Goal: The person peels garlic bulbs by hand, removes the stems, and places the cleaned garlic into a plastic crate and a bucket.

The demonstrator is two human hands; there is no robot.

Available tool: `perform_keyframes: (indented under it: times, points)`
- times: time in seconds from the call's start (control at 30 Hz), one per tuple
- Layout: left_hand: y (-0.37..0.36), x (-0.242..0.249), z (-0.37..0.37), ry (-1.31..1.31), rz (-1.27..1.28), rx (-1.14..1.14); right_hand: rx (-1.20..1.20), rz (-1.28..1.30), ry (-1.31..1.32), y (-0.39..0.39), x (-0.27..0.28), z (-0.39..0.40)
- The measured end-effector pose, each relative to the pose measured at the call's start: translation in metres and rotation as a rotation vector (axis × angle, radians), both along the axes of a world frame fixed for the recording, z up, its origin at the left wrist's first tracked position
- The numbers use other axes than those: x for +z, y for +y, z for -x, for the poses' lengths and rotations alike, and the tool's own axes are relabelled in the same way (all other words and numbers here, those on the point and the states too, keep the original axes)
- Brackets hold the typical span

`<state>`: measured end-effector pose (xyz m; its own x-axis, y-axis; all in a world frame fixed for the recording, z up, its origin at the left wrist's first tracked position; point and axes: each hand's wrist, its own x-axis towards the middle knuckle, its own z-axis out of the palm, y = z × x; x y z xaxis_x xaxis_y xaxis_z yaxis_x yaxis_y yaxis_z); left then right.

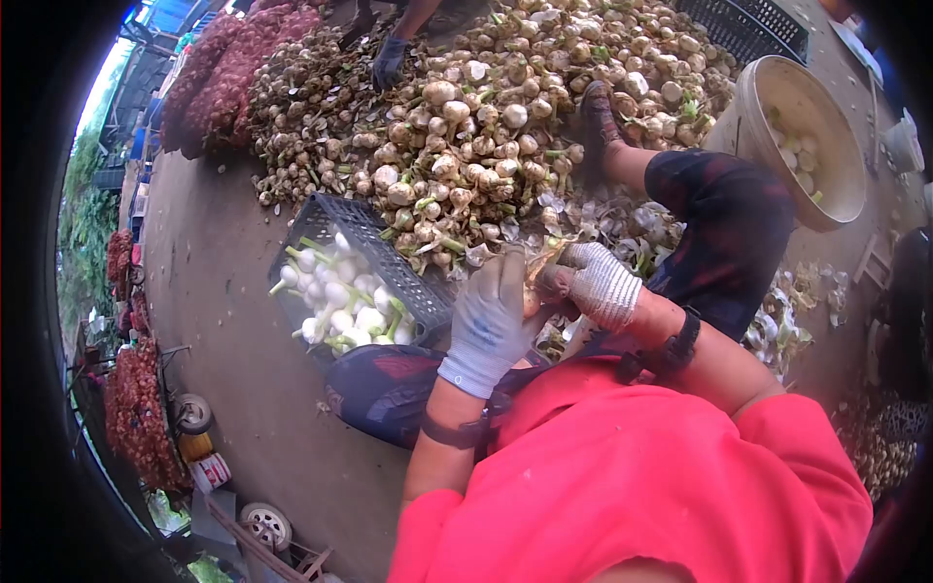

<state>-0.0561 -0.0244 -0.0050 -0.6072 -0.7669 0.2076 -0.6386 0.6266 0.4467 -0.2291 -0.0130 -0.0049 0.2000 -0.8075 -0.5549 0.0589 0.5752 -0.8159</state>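
Observation:
My left hand (488, 321), in a grey-white knit glove, is closed on a garlic bulb (531, 294) in front of my lap. From the other side my right hand (601, 284), in a similar glove with a dirty fingertip area, grips the same bulb. Fingers cover much of the bulb. Beyond my hands lies a big heap of unpeeled garlic (457, 165), with loose papery skins (641, 228) at its near edge. Left of my left hand, a dark plastic crate (374, 228) holds clean white garlic bulbs (340, 296) with green stem stubs.
A white bucket (743, 117) with some peeled bulbs leans at the right. Another person's gloved hand (389, 63) is at the heap's far side. Red mesh sacks (228, 83) stand far left, a black crate (758, 29) at the back, and a wheeled cart (267, 525) lower left.

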Motion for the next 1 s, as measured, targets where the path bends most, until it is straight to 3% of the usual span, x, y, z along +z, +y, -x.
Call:
perform_keyframes:
  times: [0.07,0.17,0.23,0.27,0.3,0.37,0.4,0.43,0.47,0.5,0.53,0.57,0.6,0.63,0.7,0.73,0.77,0.83,0.87,0.9,0.93,0.97,1.0]
  points:
    - [-0.001,0.002,-0.001,-0.012,0.028,-0.014,-0.032,-0.029,-0.058,0.004,0.002,0.001]
    - [0.000,0.005,-0.010,0.084,-0.130,-0.033,-0.076,-0.042,-0.237,0.014,-0.009,0.007]
    - [0.002,0.005,-0.018,0.597,-0.959,0.079,-0.107,-0.003,-0.479,0.022,-0.021,0.015]
    - [0.003,0.005,-0.020,0.976,-1.386,-0.007,-0.015,-0.011,-0.529,0.024,-0.017,0.019]
    - [0.006,0.003,-0.014,1.107,-1.571,-0.022,-0.010,-0.017,-0.532,0.030,-0.026,0.021]
    - [0.013,-0.003,-0.013,1.385,-1.772,-0.112,-0.036,0.251,-0.528,0.029,-0.020,0.012]
    - [0.014,-0.010,-0.014,1.226,-1.479,0.106,-0.431,-0.400,-0.925,0.030,-0.011,0.017]
    - [0.015,-0.016,-0.015,1.053,-1.183,0.300,-0.319,-0.407,-0.924,0.019,-0.017,0.017]
    - [0.015,-0.020,-0.016,0.843,-0.699,0.414,-0.006,-0.026,-0.401,0.016,-0.016,0.023]
    - [0.017,-0.022,-0.016,0.842,-0.703,0.419,0.300,0.344,0.135,0.014,-0.013,0.028]
    - [0.019,-0.018,-0.013,0.717,-0.607,0.388,-0.031,0.325,-0.100,0.020,-0.006,0.005]
    - [0.020,-0.009,-0.007,0.591,-0.513,0.356,0.017,0.112,-0.143,0.021,-0.005,0.001]
    - [0.022,0.001,0.006,0.690,-0.721,0.476,0.136,0.087,-0.152,0.018,0.002,0.004]
    - [0.018,-0.018,-0.002,0.707,-0.702,0.472,0.258,0.069,-0.161,0.011,0.011,0.007]
    - [0.011,0.006,-0.007,1.030,-1.101,0.595,0.201,0.672,-0.028,0.017,-0.008,0.030]
    - [0.010,0.017,-0.008,1.086,-1.099,0.622,-0.349,0.042,-0.491,0.022,-0.007,0.029]
    - [0.012,0.006,-0.011,1.129,-1.001,0.751,-0.343,0.040,-0.492,0.015,-0.015,0.049]
    - [0.008,0.008,-0.026,1.331,-1.113,0.721,0.498,0.742,0.104,-0.010,-0.039,0.102]
    - [0.007,0.004,-0.028,1.329,-1.107,0.719,0.718,0.438,0.629,-0.018,-0.024,0.086]
    - [0.008,-0.001,-0.029,1.146,-0.979,0.691,0.899,0.074,1.136,-0.021,-0.011,0.070]
    - [0.010,-0.006,-0.027,0.963,-0.859,0.656,0.915,0.419,1.422,-0.010,-0.035,0.075]
    - [0.010,-0.006,-0.021,0.964,-0.872,0.653,0.592,0.651,1.199,-0.004,-0.035,0.065]
    - [0.007,-0.006,-0.013,0.819,-0.575,0.534,0.493,0.620,0.980,-0.005,-0.030,0.055]
